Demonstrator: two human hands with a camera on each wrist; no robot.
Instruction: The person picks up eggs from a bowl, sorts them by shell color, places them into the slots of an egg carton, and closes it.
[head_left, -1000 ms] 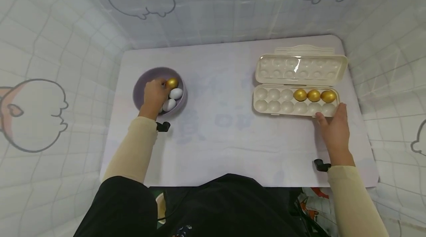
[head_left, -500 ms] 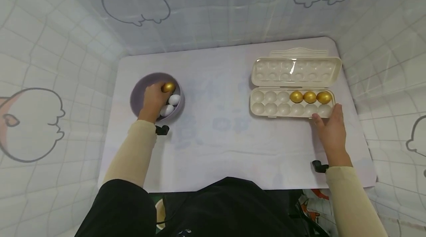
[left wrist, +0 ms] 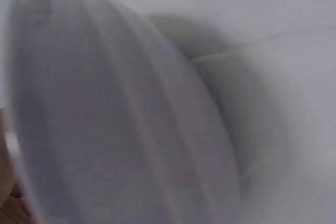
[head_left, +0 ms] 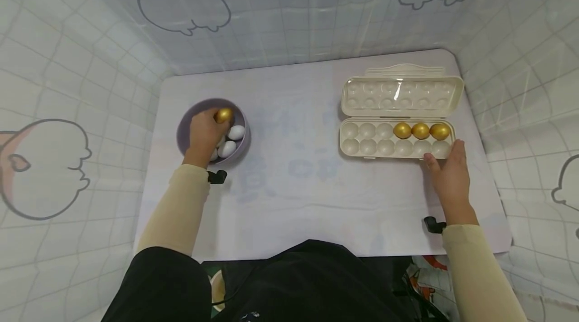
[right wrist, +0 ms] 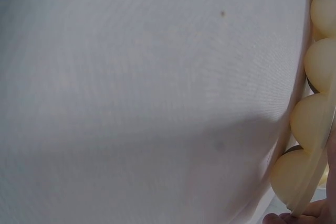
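Gold egg (head_left: 223, 115) pinched in left hand (head_left: 204, 133) grip inside purple bowl (head_left: 187, 118) on bench; pick-up step. Right hand (head_left: 449, 177), fingers relaxed, steadies carton (head_left: 398, 147). Next likely: lift clear, carry to free cup

1. Gold egg (head_left: 223, 114): shiny, pinched in the left hand's (head_left: 204, 133) fingertips over the far side of the bowl.
2. Bowl (head_left: 185, 126): round, lilac, upright near the tabletop's left edge; two white eggs (head_left: 231, 140) lie in its right half, side by side. In the left wrist view it is only a blur (left wrist: 105, 119).
3. Carton (head_left: 357, 147): cream plastic, twelve cups, near the tabletop's right edge, lid (head_left: 402, 95) flung open toward the far edge. Three gold eggs (head_left: 420, 131) fill the three rightmost cups of the far row; the other cups are empty. The right hand (head_left: 449, 179) touches its near right corner.
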